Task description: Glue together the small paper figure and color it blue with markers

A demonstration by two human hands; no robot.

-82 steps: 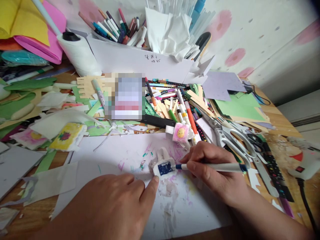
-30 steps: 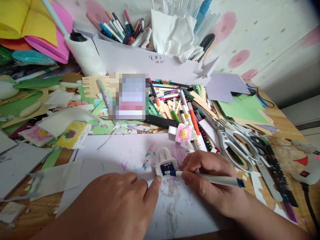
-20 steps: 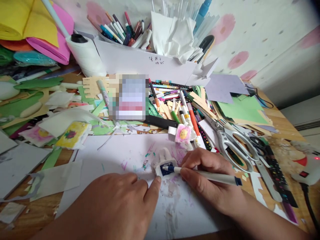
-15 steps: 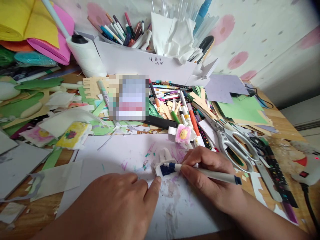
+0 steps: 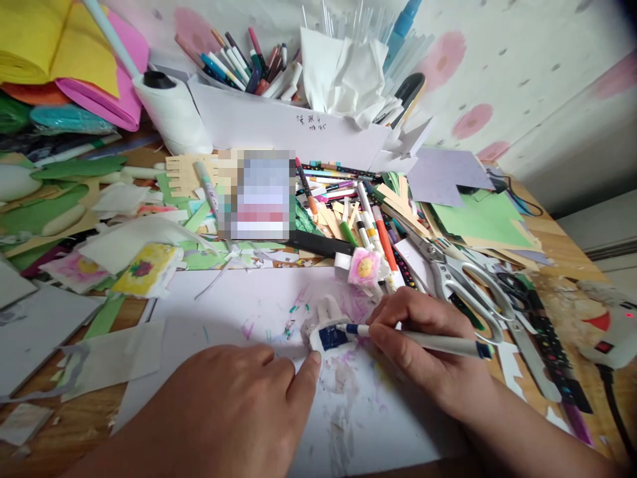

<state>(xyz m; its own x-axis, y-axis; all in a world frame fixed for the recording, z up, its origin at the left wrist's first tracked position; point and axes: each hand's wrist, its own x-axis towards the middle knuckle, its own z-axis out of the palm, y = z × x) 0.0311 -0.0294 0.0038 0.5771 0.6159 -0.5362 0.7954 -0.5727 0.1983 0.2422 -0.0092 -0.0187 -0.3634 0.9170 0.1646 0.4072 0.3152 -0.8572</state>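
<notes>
A small white padded piece [image 5: 314,341] with a dark blue patch and a white tab at its top lies on the marked white sheet [image 5: 199,312]. My left hand [image 5: 233,392] is closed, palm down, with one fingertip pressed on the piece's lower edge. Its other fingers are curled and partly hidden. Between the thumb and fingers of my right hand [image 5: 423,352] is a white marker [image 5: 442,343] with a dark blue end. The marker's tip touches the upper right of the blue patch. Just above sits a pink padded square [image 5: 365,267] with a yellow centre.
Large silver scissors [image 5: 468,279] lie right of my right hand, near a white power strip [image 5: 607,325]. Loose markers and paper strips crowd the back. Behind them stands a white paper box [image 5: 279,126] of pens. Paper scraps and a yellow padded square [image 5: 146,269] lie left.
My right hand has shifted slightly right with the marker, whose tip moved from over the blue patch to its upper right. More of the blue patch shows. My left hand stays in place.
</notes>
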